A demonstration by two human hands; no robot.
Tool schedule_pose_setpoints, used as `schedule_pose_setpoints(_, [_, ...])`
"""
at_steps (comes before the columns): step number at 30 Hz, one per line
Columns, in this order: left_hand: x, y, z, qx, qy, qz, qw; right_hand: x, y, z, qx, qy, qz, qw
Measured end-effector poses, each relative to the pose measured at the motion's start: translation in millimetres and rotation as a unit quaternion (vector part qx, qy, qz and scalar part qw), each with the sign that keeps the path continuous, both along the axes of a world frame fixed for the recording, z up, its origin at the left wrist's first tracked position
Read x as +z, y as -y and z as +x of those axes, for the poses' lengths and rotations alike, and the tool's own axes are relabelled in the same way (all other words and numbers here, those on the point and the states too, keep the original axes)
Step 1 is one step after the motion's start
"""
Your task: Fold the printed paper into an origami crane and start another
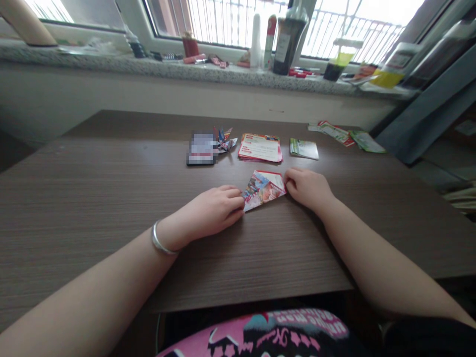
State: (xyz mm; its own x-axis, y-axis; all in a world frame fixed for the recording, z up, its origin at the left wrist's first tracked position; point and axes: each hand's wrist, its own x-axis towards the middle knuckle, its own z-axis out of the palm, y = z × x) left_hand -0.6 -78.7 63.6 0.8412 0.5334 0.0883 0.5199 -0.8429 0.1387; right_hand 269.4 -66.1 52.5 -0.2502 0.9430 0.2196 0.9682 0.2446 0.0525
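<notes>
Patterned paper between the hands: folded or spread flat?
Folded, it appears: the paper shows a slanted printed edge over a white, red-bordered area. The left hand and right hand touch its ends.

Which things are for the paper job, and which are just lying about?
In the job:
patterned paper, touched by left fingers and right fingers
probably the card stack

Seemingly just lying about:
blurred-out device
dark bottle on the windowsill

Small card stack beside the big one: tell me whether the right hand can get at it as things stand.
Probably yes. The right hand is just in front of the small card stack, and nothing visible blocks the way. It is at the folded paper's edge, though, so would likely leave that first.
</notes>
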Motion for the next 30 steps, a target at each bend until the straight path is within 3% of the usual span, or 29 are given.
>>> schedule_pose_setpoints(4, [0.7,4,5,0.011,0.018,0.016,1.000,-2.8,3,-10,0.056,-0.085,0.009,0.995])
schedule_pose_setpoints(8, [-3.2,5,6,0.035,0.031,0.030,0.998,-1.2,6,-15,0.161,-0.096,-0.041,0.981])
schedule_pose_setpoints(11, [-8.0,1,4,0.024,0.052,0.029,0.998,-0.7,6,-14,0.200,-0.102,-0.061,0.973])
schedule_pose_setpoints(18, [0.0,-2,-4,-0.049,0.035,-0.044,0.997,-10.1,3,-11,0.231,-0.115,-0.068,0.964])
schedule_pose_setpoints(23, [0.8,-1,-5,-0.071,0.018,-0.047,0.996,-17.7,0,-10,0.248,-0.131,-0.081,0.956])
schedule_pose_setpoints(30, [-6.2,-3,-2,-0.035,0.029,-0.050,0.998,-20.5,-3,-11,0.237,-0.162,-0.083,0.954])
